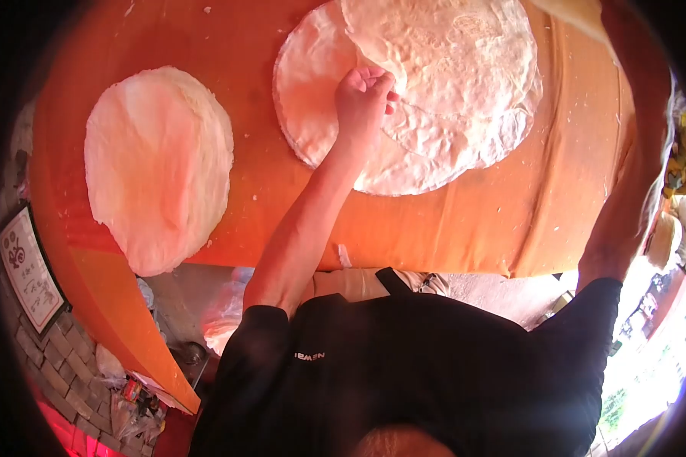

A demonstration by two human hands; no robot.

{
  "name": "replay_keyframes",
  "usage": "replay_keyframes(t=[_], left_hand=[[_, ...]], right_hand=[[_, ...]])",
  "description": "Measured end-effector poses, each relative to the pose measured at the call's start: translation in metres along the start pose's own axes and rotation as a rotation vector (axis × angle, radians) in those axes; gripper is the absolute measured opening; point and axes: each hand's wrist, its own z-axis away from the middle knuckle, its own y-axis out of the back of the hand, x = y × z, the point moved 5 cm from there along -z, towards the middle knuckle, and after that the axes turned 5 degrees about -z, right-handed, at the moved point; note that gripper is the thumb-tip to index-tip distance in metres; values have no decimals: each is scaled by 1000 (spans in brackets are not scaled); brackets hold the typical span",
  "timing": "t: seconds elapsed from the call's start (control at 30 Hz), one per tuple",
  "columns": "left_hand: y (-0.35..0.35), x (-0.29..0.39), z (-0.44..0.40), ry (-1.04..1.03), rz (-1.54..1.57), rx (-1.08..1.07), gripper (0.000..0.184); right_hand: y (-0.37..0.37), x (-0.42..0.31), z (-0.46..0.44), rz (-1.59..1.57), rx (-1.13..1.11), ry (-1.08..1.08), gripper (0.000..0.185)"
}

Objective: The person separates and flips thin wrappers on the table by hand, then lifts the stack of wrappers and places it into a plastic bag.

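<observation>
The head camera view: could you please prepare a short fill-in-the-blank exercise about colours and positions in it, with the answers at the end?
1. The colour of the table is ___.
2. The left hand is at the round pale sheets, while the separate oval sheet lies toward the picture's ___ side.
3. Apart from its lettering, the person's shirt is ___ in colour.

Missing words: orange; left; black.

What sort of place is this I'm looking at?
Probably a small workshop for handwork, though I can't be certain. A broad orange-covered table bears layered, pale round sheets, the left hand is at their edge, and a framed sign shows against brickwork.
</observation>
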Motion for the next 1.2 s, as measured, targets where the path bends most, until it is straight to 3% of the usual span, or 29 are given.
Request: replay_keyframes(t=[0.17,0.23,0.27,0.33,0.47,0.57,0.67,0.7,0.8,0.93,1.03,1.07,1.1,1.2], left_hand=[[-4,-6,-6,74,125,-72,19],[-6,-7,-8,159,125,-114,17],[-7,-3,-8,184,75,-135,16],[-6,1,-7,238,-21,-174,14],[-4,-3,-21,117,-124,-135,11],[-3,1,-22,152,4,-141,11],[-9,9,-21,227,142,-258,11],[-11,10,-21,229,148,-271,11],[-8,12,-22,264,151,-378,14],[-18,7,-29,225,260,-473,20],[-17,16,-20,184,235,-450,24],[-10,13,-19,174,181,-411,24],[-3,10,-15,169,129,-373,25],[23,4,4,188,-159,-227,27]], right_hand=[[-88,-135,65,198,-287,305,17],[-88,-178,74,-814,-598,-219,15],[-72,-190,73,-1048,-755,-321,15],[-34,-186,59,-987,-685,-279,15],[-52,-174,91,-1052,-472,-274,10],[-40,-168,84,-1024,-269,-302,7],[-32,-181,65,-1001,-371,-299,18],[-27,-193,62,-1029,-598,-285,19],[0,-201,75,-1196,-161,-269,23],[-18,-211,82,-1029,-91,-332,17],[-50,-205,81,-1001,-310,-316,9],[-92,-198,90,-917,-642,-284,17],[-54,-180,64,-198,-601,312,12],[-24,-70,25,-658,-426,-557,15]])
